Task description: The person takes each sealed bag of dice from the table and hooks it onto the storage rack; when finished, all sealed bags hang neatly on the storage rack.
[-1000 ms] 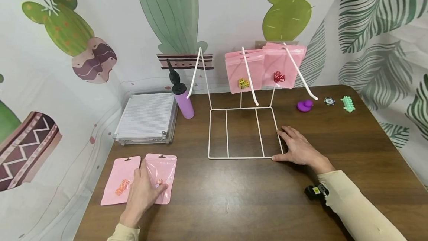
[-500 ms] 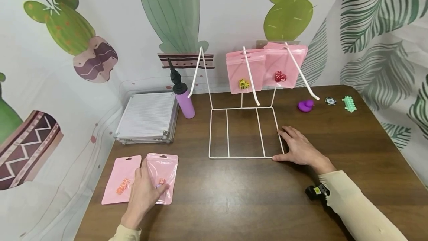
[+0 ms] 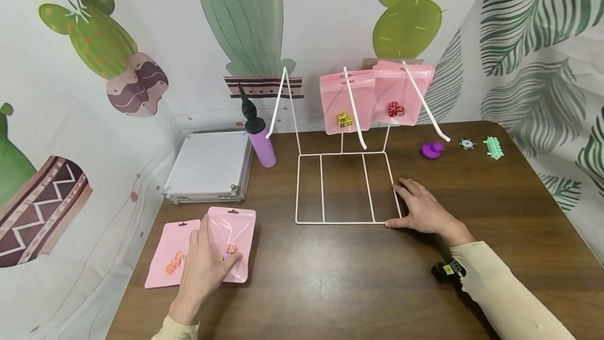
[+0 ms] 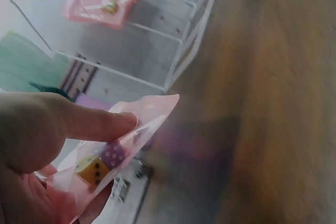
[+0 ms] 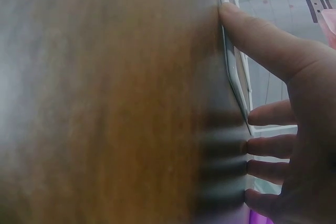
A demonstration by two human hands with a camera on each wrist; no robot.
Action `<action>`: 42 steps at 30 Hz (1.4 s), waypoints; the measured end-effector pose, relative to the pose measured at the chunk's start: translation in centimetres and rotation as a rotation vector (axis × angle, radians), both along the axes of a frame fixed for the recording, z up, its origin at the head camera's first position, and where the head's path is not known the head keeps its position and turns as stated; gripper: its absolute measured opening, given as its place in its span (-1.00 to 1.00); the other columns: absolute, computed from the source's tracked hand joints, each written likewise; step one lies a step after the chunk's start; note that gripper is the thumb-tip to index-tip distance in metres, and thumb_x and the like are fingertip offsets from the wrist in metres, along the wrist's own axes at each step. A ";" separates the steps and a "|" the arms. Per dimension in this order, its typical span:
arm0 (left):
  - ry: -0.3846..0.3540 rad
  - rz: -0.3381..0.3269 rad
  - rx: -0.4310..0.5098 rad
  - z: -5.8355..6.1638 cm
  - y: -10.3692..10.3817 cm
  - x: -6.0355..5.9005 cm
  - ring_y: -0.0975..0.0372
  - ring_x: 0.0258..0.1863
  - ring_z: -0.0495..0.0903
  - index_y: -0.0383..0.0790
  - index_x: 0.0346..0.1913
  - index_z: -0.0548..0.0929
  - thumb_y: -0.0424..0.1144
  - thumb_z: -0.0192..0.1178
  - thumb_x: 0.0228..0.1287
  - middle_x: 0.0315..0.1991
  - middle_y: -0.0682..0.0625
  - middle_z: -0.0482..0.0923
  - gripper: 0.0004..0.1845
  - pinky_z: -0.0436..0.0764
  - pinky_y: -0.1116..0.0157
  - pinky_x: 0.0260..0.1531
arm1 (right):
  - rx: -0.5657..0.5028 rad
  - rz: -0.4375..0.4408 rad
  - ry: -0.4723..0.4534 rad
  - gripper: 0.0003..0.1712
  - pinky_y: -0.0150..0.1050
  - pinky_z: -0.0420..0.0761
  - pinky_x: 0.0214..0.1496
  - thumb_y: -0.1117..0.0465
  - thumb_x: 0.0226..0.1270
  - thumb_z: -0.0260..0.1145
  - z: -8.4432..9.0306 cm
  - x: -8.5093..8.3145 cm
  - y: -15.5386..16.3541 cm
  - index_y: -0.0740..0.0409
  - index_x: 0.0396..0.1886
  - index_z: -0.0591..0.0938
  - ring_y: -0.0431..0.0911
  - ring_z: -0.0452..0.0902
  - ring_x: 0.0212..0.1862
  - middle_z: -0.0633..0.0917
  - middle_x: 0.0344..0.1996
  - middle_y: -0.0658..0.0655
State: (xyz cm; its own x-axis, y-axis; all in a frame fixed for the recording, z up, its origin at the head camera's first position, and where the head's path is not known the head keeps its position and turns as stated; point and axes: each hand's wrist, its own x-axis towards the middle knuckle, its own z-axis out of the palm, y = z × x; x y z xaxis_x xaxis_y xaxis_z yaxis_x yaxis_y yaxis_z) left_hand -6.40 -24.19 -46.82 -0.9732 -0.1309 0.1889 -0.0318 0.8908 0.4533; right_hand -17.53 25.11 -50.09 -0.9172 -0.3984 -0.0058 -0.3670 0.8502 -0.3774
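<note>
My left hand (image 3: 200,266) pinches a pink zip bag (image 3: 240,224) by its sides, thumb over the front. In the left wrist view, a yellow die (image 4: 92,171) and a purple die (image 4: 112,154) show through the bag's film. Under and beside that hand, another pink bag (image 3: 165,240) with orange dice lies flat. My right hand (image 3: 422,209) rests with spread fingers at the front right corner of a white wire rack (image 3: 340,223); its thumb (image 5: 257,32) touches the front wire in the right wrist view. On the rack's hooks hang pink bags with yellow dice (image 3: 344,119) and red dice (image 3: 396,109).
A silver case (image 3: 205,164) stands at the back left, with a purple hand pump (image 3: 261,146) next to it. A purple rubber duck (image 3: 431,150), a poker chip (image 3: 467,144) and a mint green toy (image 3: 493,147) lie at the back right. The rack's left hook (image 3: 277,101) is bare.
The bag in my left hand has risen off the table, tilting slightly up and right. My right hand has stayed at the rack's corner.
</note>
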 end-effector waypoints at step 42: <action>0.611 -0.332 0.284 12.4 9.2 -3.3 0.09 -0.13 0.41 -0.22 0.50 0.15 -0.15 0.63 -0.29 -0.01 -0.24 0.45 0.22 0.38 0.32 -0.23 | 0.009 -0.002 0.018 0.22 0.31 0.13 0.38 -0.31 -0.13 0.51 0.0 0.1 -0.1 0.42 0.36 0.32 0.44 0.07 0.39 0.24 0.37 0.53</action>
State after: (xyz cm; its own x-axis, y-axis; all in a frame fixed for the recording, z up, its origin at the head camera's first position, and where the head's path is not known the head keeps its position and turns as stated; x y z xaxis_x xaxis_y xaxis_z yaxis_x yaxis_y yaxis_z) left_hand -9.74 -14.97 -34.40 -0.7026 0.0265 0.7111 0.5492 0.6557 0.5182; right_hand -17.43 24.99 -50.11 -0.9180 -0.3965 0.0069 -0.3717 0.8543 -0.3632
